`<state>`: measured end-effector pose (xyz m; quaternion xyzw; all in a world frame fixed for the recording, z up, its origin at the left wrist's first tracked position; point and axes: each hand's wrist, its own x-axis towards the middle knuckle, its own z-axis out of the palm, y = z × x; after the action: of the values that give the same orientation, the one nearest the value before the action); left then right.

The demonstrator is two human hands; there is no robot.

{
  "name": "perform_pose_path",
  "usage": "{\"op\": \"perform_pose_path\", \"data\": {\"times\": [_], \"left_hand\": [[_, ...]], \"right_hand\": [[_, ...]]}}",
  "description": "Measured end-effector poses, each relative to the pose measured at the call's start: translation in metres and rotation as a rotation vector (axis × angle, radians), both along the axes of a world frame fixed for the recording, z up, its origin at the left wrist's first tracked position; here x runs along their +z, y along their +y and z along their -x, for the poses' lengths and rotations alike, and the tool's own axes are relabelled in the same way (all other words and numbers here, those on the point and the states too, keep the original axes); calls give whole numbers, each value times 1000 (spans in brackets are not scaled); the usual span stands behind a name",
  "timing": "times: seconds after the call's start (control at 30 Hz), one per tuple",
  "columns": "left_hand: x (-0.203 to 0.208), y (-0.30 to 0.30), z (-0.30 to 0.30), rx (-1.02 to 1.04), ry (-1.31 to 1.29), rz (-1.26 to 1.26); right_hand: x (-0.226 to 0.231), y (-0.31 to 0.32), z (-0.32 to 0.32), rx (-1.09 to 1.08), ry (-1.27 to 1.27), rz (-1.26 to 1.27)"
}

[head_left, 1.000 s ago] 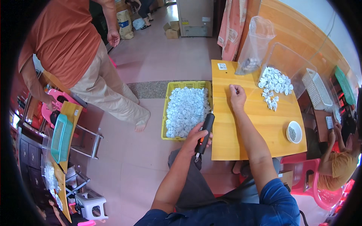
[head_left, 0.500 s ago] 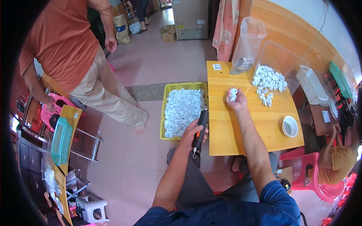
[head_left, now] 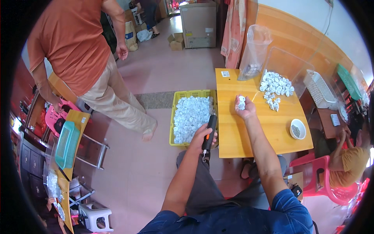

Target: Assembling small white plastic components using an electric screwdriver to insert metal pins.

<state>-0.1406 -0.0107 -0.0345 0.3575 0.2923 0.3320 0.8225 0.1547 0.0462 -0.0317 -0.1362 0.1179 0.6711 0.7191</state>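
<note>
head view | left hand (head_left: 202, 137): gripping black handheld tool (head_left: 209, 134) near the right front corner of yellow basket (head_left: 171, 130) full of white round pieces | right hand (head_left: 246, 111): palm up, open above desk (head_left: 261, 144), white pieces (head_left: 241, 103) lying in it | white bowl (head_left: 293, 133) near desk's right edge

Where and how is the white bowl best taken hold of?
Probably by the rim of the white bowl, coming from above on its left: it stands upright and open-topped, with that side toward the right hand. Grey bits lie inside, so better kept level.
</note>
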Motion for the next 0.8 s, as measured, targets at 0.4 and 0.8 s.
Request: {"op": "perform_pose_path", "data": {"times": [0.4, 0.8], "left_hand": [[1, 1, 1, 13, -2, -1], [1, 3, 2, 22, -13, 29]], "right_hand": [[3, -1, 15, 80, -46, 37], [6, 0, 30, 115, -84, 16]]}}
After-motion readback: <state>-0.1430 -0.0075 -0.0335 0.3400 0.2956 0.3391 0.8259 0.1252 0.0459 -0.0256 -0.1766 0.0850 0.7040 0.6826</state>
